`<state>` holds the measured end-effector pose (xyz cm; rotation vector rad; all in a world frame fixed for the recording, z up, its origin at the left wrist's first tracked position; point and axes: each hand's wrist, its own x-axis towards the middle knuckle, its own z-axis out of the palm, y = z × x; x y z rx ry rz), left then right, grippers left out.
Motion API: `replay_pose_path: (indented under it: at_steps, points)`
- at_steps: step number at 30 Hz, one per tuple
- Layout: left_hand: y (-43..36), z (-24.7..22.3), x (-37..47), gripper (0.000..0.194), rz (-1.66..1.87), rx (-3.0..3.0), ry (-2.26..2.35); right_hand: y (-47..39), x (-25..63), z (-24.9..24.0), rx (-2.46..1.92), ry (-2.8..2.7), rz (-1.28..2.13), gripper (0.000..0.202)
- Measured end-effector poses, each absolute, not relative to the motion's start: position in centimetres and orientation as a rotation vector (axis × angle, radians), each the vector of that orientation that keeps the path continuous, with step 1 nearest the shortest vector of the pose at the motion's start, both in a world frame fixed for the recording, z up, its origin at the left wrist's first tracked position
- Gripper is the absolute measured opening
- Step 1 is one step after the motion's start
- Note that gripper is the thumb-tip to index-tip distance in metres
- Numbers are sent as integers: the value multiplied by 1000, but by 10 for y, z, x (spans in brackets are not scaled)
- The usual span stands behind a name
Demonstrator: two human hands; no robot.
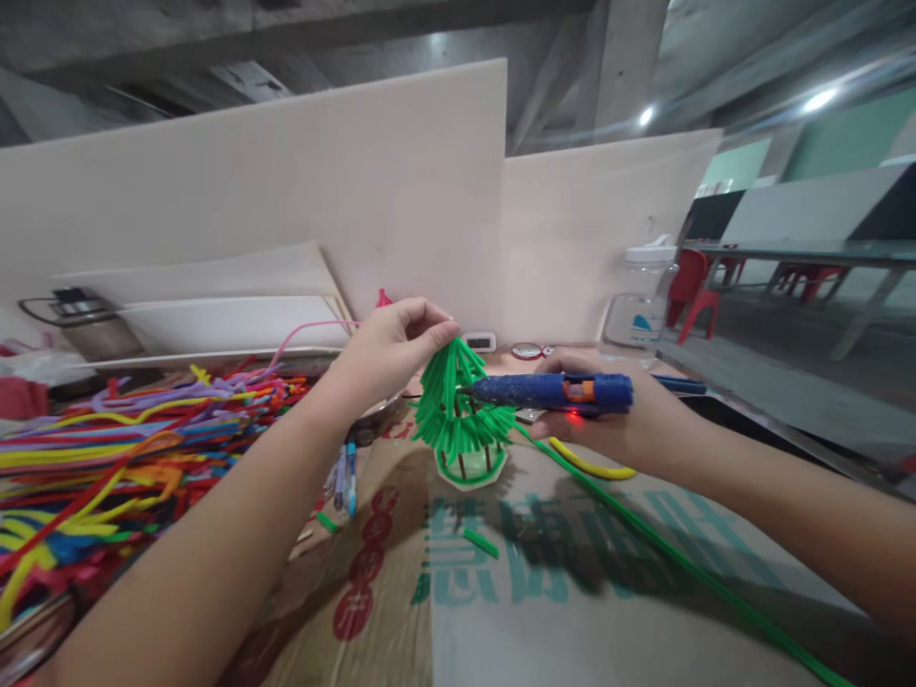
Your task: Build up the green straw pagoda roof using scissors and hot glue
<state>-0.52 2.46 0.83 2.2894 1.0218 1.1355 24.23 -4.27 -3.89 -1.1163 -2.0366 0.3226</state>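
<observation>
A small pavilion-like model point(458, 396) made of green pipe cleaners stands at the middle of the table, its shaggy tiered roof above brown posts and a pale base point(468, 474). My left hand point(397, 348) pinches the roof's peak between thumb and fingers. Wrapped round a blue glue gun point(544, 391) is my right hand point(615, 429), its fingers partly hidden behind the tool. The gun's nozzle points left and meets the roof's right side; whether it touches, I cannot tell. A red light glows under its body. From near the model, a long green pipe cleaner point(644, 530) runs to the lower right.
Many coloured pipe cleaners point(129, 448) are heaped at the left. Pens point(347, 477) and green scraps point(481, 544) lie on the printed board point(544, 611). A yellow pipe cleaner point(591, 463) curves beneath my right hand. Farther back are a clear bottle point(636, 305) and a small digital display point(479, 342).
</observation>
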Motion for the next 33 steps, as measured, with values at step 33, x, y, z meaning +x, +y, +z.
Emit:
replay_pose_path:
  at_steps: [33]
  points:
    - [20,9,-3,33,1110,2344,962,-46,244,-38,-1111,-2005,337,35]
